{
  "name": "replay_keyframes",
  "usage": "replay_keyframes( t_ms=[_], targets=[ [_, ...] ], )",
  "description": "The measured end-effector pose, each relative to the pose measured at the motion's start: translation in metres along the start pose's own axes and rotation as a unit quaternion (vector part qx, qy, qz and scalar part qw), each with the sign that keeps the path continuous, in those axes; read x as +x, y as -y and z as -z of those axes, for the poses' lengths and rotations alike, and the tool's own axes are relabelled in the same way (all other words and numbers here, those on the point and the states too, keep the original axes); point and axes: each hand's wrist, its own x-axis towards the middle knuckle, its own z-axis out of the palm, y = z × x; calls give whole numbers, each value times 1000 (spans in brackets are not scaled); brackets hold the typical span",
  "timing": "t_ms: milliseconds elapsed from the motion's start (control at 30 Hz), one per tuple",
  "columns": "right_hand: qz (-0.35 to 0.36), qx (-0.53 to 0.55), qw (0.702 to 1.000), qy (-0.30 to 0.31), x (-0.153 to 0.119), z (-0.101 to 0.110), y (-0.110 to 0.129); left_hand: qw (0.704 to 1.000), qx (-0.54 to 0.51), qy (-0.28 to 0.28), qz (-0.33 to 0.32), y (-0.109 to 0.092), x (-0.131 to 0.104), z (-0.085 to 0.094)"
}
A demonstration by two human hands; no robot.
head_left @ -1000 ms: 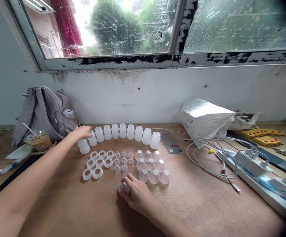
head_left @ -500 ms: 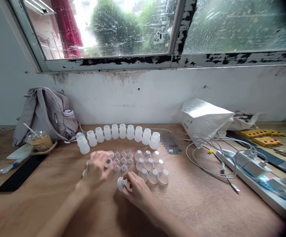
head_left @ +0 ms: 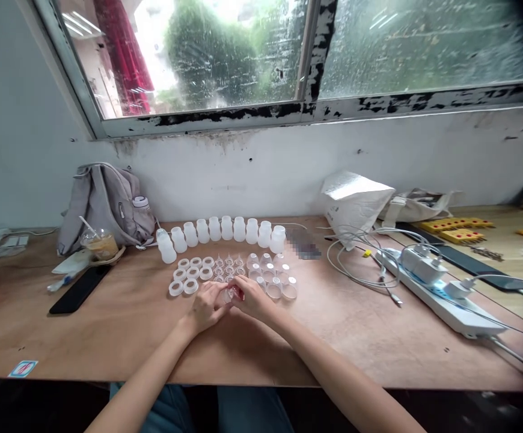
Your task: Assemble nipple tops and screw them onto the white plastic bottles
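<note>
Close to the front of the parts, my left hand [head_left: 208, 305] and my right hand [head_left: 251, 297] meet, both closed on one small clear piece [head_left: 228, 295] that looks like a baby bottle nipple in its collar; fingers cover much of it. Just beyond my left hand lie several white screw rings [head_left: 192, 273] in rows. Clear bottle nipples [head_left: 229, 262] stand beside them, the nearest partly hidden by my hands. To the right are several clear domed caps [head_left: 273, 291]. Frosted baby bottles [head_left: 226, 228] form a curved row behind; the leftmost has a clear top on it.
On the left are a black phone [head_left: 80, 290], an iced drink cup [head_left: 102, 245] and a grey backpack [head_left: 103, 207]. A white power strip [head_left: 442, 297], coiled white cables [head_left: 356, 267] and a silvery bag [head_left: 356, 207] occupy the right. The table's front edge runs before my lap.
My left hand has moved right from the rings to join my right hand at the held piece. The view has tilted down, showing the table edge and my legs.
</note>
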Motion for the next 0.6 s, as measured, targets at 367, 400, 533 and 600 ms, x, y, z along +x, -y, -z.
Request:
replay_keyframes(
  t_ms=[367,400,533,600],
  targets=[
    [-11,-101,994,-44,5,43,-15,996,21,6,90,9,-8,28],
    [-23,-115,992,-45,7,45,-17,995,35,17,96,14,-9,29],
    [-60,-170,984,-16,14,40,-22,989,92,44,110,28,-13,28],
    [-73,-201,977,8,17,35,-24,985,118,37,117,32,-14,26]
  ],
)
